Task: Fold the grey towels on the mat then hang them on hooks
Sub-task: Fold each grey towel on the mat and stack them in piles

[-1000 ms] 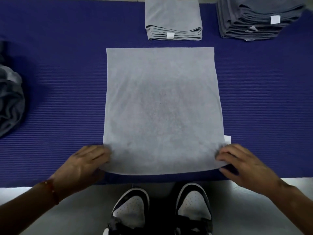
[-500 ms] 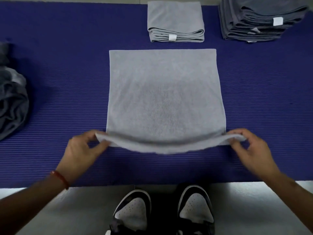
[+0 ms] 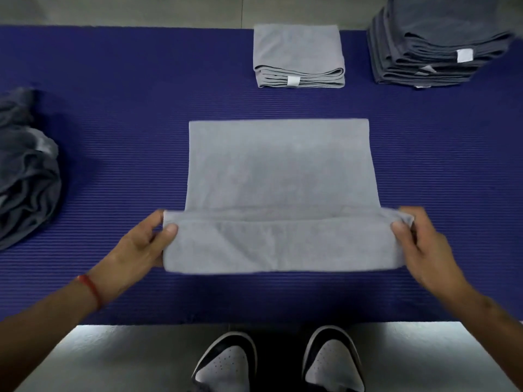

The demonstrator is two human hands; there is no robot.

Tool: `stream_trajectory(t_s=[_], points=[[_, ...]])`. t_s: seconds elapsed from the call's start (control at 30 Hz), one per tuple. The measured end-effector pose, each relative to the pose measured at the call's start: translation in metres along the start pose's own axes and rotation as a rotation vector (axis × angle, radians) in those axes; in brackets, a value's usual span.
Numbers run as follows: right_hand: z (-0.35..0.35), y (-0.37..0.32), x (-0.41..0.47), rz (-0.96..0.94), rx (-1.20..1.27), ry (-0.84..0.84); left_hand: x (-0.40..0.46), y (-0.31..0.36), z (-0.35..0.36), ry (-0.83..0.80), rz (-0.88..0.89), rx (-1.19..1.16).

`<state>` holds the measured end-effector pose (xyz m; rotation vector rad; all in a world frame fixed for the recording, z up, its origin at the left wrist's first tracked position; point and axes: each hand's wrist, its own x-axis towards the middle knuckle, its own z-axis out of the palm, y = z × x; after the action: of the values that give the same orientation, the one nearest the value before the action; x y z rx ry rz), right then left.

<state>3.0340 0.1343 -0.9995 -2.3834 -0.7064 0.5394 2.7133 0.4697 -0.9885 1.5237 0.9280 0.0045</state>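
Since a second ago the near edge of the light grey towel (image 3: 278, 165) has come up off the mat and been carried away from the person, so that a raised band of cloth now stands across the near part while the far part lies flat.

The left hand (image 3: 138, 247) pinches the left corner of that raised edge, thumb on the near face and fingers curled behind it. The right hand (image 3: 421, 247) pinches the right corner the same way. The two hands are held well apart, with the cloth stretched between them.

The towel lies in the middle of a ribbed dark blue mat (image 3: 127, 123), which is spread on a pale floor (image 3: 127, 357); a strip of that floor also shows beyond the mat's far edge.

A folded light grey towel (image 3: 298, 55) sits on the mat beyond the one being worked. A stack of folded dark grey towels (image 3: 435, 43) stands at the far right. A loose heap of dark grey cloth (image 3: 25, 171) lies at the left edge. A pair of black and white shoes (image 3: 278, 360) shows at the bottom, and a red band (image 3: 91, 290) circles the left wrist.
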Motion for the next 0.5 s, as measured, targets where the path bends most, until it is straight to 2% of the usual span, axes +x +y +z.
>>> stream_trajectory(t_s=[0.13,0.23,0.37,0.5], points=[[0.004,0.011,-0.056,0.066,-0.013,-0.043,-0.045,-0.021,0.002,-0.010,-0.147,0.069],[0.003,0.006,-0.064,0.092,0.057,-0.009,-0.053,-0.005,0.009,0.012,-0.146,0.043],[-0.004,-0.011,0.000,0.076,0.209,0.104,-0.002,0.019,0.005,0.155,-0.036,-0.037],[0.008,-0.017,0.090,0.110,0.259,0.121,0.083,0.021,-0.007,0.288,-0.001,0.040]])
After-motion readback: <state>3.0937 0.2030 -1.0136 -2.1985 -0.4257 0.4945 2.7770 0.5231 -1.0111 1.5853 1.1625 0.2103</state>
